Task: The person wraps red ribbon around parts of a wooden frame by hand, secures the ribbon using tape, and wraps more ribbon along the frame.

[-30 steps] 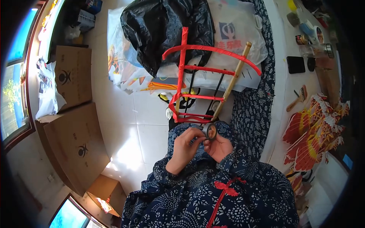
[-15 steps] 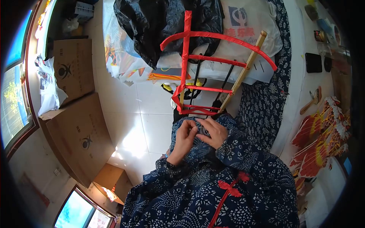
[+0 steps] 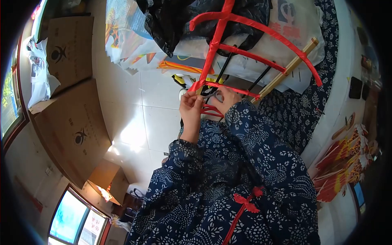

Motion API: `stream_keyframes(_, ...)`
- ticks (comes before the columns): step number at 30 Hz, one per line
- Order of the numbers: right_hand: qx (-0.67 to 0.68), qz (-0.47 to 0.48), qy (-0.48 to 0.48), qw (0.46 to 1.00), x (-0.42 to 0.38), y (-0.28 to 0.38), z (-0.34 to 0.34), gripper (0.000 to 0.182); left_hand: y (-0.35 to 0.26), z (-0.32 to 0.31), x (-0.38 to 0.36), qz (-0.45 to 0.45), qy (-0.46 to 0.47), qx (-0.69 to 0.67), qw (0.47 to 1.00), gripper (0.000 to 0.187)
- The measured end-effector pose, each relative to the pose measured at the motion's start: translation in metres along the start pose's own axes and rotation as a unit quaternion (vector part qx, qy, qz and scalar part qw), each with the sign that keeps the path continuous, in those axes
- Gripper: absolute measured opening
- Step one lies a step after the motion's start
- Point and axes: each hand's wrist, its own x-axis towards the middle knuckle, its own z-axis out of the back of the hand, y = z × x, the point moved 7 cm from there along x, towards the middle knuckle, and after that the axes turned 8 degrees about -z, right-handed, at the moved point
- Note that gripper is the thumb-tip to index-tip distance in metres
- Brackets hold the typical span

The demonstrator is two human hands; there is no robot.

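The floor is pale glossy tile with a bright patch of sunlight on it. Flattened cardboard boxes lean along the left side under a window showing daylight, and a black plastic bag and white bags are piled at the top. On the right stands a bench draped in blue patterned cloth, with what may be small dark items on it.

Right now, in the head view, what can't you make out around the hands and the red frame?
- Right hand: mostly hidden by its own sleeve; grip unclear.
- Tape roll: only a sliver shows between the fingers.
- Red frame: top is cut off by the upper picture edge.
- Left hand: fingertips meet the frame's lower corner; whether they pinch tape or a stick is too small to tell.
- Things on the table: darkened and warped at the lens edge.
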Motion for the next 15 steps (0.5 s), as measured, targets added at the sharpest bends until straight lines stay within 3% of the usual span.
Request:
stream_keyframes(2, -0.035, -0.059, -0.09, 0.994, 0.029, -0.016, -0.006, 0.04, 0.013, -0.004, 0.018, 0.008, 0.003, 0.004, 1.0, 0.015)
stream_keyframes(7, -0.107, -0.066, -0.07, 0.99, 0.048, 0.002, -0.007, 0.033, 0.044, -0.002, 0.044, -0.004, 0.027, 0.074, 0.997, 0.017)
stream_keyframes(9, -0.117, -0.014, -0.099, 0.988, 0.054, 0.005, -0.01, 0.029, 0.044, -0.001, 0.047, -0.014, 0.032, 0.105, 0.994, 0.017)
stream_keyframes(12, -0.117, 0.03, -0.136, 0.983, 0.056, 0.006, -0.015, 0.024, 0.013, -0.01, 0.051, -0.104, 0.052, 0.285, 0.951, 0.018)
stream_keyframes(15, -0.101, 0.068, -0.182, 0.976, 0.051, 0.014, -0.016, 0.018, 0.015, -0.009, 0.057, -0.139, 0.041, 0.3, 0.943, 0.016)
